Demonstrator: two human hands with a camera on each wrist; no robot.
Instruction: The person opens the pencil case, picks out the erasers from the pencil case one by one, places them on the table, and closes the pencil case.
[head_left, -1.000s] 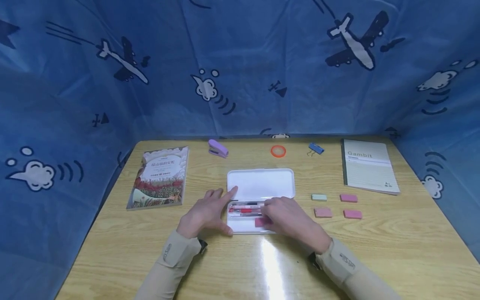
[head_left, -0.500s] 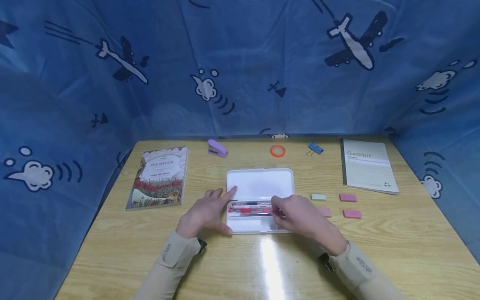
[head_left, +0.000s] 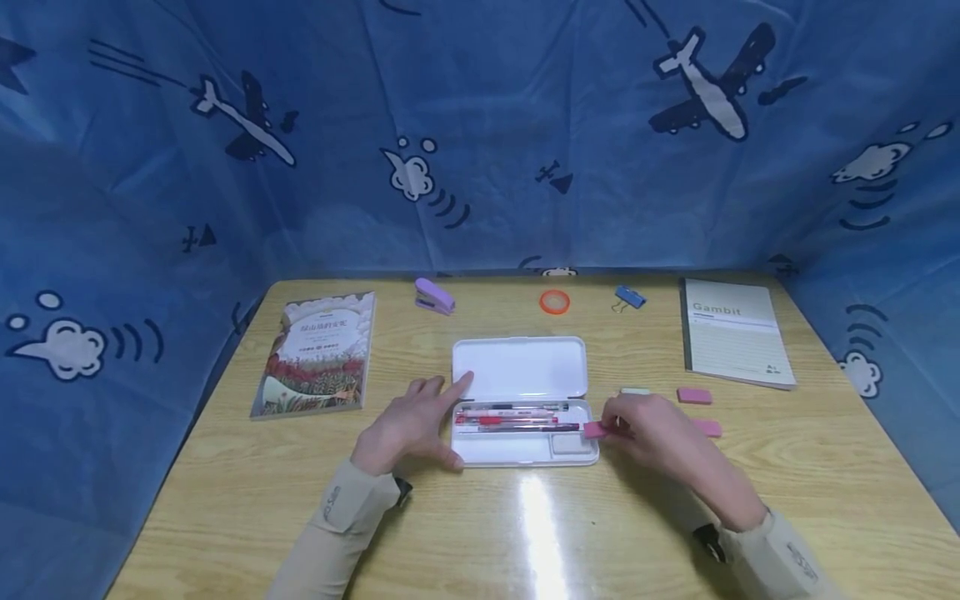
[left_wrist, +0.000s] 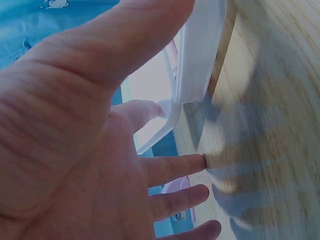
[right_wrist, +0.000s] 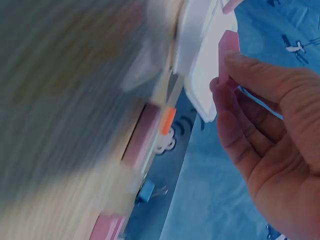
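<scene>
Pink eraser [head_left: 595, 430] sits pinched in the fingertips of your right hand [head_left: 651, 429], just at the right end of the open white pencil case [head_left: 525, 450]; the right wrist view shows it [right_wrist: 227, 57] held between thumb and forefinger close to the case's edge. Your left hand [head_left: 408, 425] lies flat with its fingers spread and straight, the thumb and forefinger touching the left end of the case and the other fingers on the wooden table [head_left: 525, 533]. Several pens [head_left: 510, 417] lie lengthwise in the tray of the case, and its lid [head_left: 519, 367] is folded back flat behind them. Just beyond your right hand lie a pale green eraser [head_left: 634, 390] and two more pink erasers [head_left: 693, 396], partly hidden by the hand. Farther back you have a purple stapler [head_left: 434, 296], an orange tape ring [head_left: 555, 302], a blue binder clip [head_left: 629, 297], a notebook [head_left: 733, 332] on the right and a paperback book [head_left: 318, 352] on the left.
</scene>
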